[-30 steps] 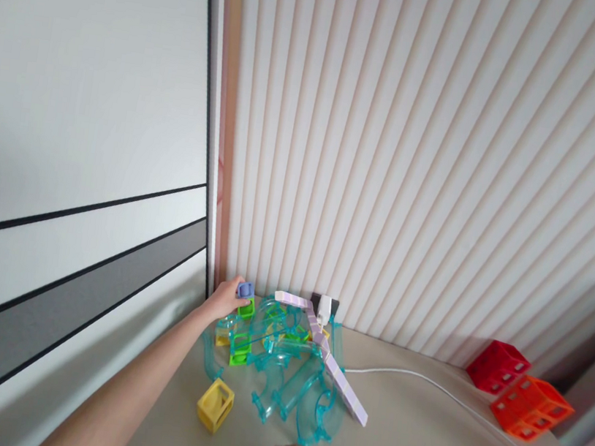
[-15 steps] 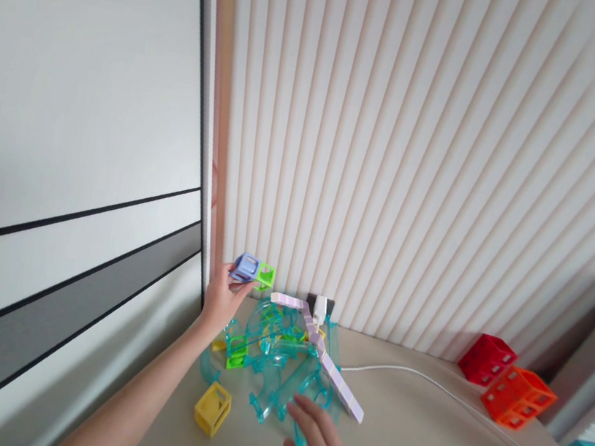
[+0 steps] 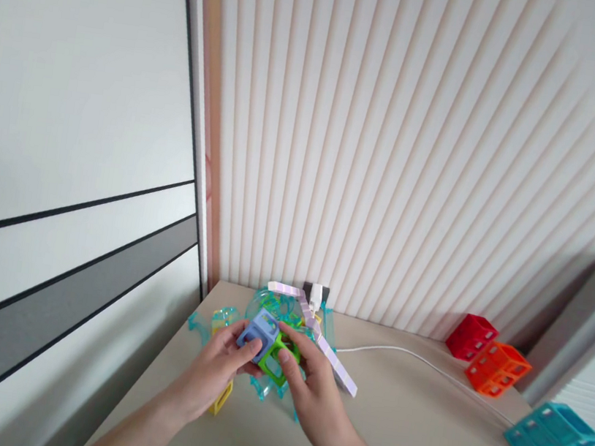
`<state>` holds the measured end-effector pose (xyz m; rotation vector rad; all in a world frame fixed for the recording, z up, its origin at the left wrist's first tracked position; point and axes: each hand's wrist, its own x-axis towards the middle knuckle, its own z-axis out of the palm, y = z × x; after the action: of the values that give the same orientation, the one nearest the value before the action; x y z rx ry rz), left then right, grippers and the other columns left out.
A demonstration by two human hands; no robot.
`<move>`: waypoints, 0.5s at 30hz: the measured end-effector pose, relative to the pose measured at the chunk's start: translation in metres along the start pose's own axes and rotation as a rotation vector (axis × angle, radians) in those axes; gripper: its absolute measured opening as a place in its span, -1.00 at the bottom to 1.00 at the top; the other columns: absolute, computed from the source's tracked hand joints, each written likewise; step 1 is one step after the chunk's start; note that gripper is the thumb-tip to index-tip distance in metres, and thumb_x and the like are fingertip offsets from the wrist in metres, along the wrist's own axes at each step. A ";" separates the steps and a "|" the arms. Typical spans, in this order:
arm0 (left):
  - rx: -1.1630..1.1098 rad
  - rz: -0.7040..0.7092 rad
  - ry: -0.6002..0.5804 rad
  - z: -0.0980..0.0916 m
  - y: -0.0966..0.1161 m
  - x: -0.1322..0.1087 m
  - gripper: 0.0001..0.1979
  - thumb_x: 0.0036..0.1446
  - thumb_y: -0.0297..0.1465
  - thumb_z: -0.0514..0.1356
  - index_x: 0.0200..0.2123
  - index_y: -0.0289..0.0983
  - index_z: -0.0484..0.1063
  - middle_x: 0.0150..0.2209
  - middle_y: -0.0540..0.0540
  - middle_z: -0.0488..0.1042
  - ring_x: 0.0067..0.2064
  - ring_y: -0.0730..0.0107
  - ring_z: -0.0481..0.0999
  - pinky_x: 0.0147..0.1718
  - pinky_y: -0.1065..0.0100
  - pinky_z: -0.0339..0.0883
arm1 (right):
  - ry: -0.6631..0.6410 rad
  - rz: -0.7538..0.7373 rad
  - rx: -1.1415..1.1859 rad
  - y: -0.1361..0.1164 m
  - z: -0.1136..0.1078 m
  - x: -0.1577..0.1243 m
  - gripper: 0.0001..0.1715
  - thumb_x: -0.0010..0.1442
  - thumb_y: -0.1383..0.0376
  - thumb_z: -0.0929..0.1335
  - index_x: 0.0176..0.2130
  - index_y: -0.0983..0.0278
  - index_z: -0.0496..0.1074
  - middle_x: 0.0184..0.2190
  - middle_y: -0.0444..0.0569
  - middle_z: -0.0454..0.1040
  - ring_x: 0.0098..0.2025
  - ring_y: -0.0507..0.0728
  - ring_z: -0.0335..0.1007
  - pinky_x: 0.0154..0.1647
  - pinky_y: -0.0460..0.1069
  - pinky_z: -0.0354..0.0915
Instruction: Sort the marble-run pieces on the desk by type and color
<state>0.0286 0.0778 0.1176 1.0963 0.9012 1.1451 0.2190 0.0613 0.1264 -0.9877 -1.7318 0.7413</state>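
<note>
A heap of clear teal track pieces (image 3: 263, 302) lies on the beige surface (image 3: 410, 445) by the far slatted wall (image 3: 395, 155). A lilac ramp (image 3: 333, 366) slopes right off it. A yellow cube (image 3: 222, 398) sits nearer. A white cable (image 3: 401, 352) runs right from a plug (image 3: 315, 296) towards the red block (image 3: 471, 336), orange block (image 3: 497, 368) and teal block (image 3: 550, 434).

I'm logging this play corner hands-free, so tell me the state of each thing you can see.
left hand: shut on the blue cube
right hand: shut on the green cube
blue cube: lifted, touching the green cube
green cube: lifted, tilted
yellow cube: resting, half hidden by left hand
clear track pieces: piled behind the hands
lilac ramp: tilted on the pile
charger: plugged in
teal crate: resting alone
</note>
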 end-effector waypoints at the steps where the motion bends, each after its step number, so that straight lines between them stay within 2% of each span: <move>1: -0.031 -0.003 0.024 -0.003 0.000 -0.003 -0.48 -0.02 0.03 0.41 -0.16 -0.24 0.48 -0.33 -0.05 0.55 -0.34 0.32 0.58 -0.39 0.36 0.49 | 0.013 0.067 0.063 0.004 0.002 -0.004 -0.51 0.44 0.04 0.25 0.18 0.22 0.48 0.03 0.09 0.61 0.05 0.24 0.56 0.06 0.11 0.49; 4: -0.027 0.053 0.145 -0.016 0.001 -0.009 -0.51 0.02 0.08 0.36 -0.29 -0.23 0.44 -0.45 0.02 0.46 -0.44 0.38 0.52 -0.44 0.38 0.43 | 0.085 0.180 0.044 0.022 0.006 -0.020 -0.44 0.46 -0.02 0.19 0.10 0.25 0.54 -0.06 0.09 0.65 -0.08 0.23 0.62 -0.10 0.07 0.56; 6: 0.107 0.099 0.193 -0.026 0.001 -0.010 -0.53 0.05 0.08 0.32 -0.29 -0.21 0.43 -0.45 0.01 0.46 -0.42 0.33 0.53 -0.42 0.35 0.44 | 0.093 0.119 -0.153 0.036 0.005 -0.030 -0.51 0.44 0.04 0.24 0.11 0.26 0.52 -0.05 0.12 0.63 -0.11 0.22 0.63 -0.13 0.04 0.56; 10: 0.585 0.302 0.152 -0.038 -0.004 -0.009 -0.74 0.16 -0.11 0.27 -0.31 -0.19 0.45 -0.33 -0.07 0.51 -0.31 0.26 0.57 -0.29 0.31 0.46 | -0.024 -0.138 -0.638 0.061 0.007 -0.037 -0.63 0.33 0.28 0.37 0.12 0.21 0.49 0.04 0.14 0.57 0.02 0.29 0.57 0.04 0.18 0.50; 12: 0.778 0.410 0.131 -0.037 -0.008 -0.008 -0.84 0.19 -0.22 0.24 -0.35 -0.16 0.43 -0.29 -0.07 0.50 -0.26 0.25 0.56 -0.24 0.32 0.43 | -0.071 -0.216 -0.780 0.070 0.011 -0.033 -0.60 0.27 0.38 0.40 0.10 0.21 0.48 0.05 0.14 0.56 0.05 0.31 0.54 0.06 0.23 0.49; 15: 0.927 0.431 0.084 -0.028 -0.010 -0.006 -0.92 0.21 -0.27 0.22 -0.31 -0.13 0.44 -0.27 -0.08 0.53 -0.24 0.22 0.55 -0.22 0.30 0.39 | -0.102 -0.245 -0.890 0.080 0.017 -0.024 -0.49 0.16 0.44 0.49 0.10 0.26 0.47 0.07 0.18 0.55 0.11 0.37 0.51 0.09 0.26 0.48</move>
<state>0.0033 0.0772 0.1006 2.0809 1.3589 1.1287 0.2304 0.0787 0.0440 -1.2786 -2.2716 -0.1913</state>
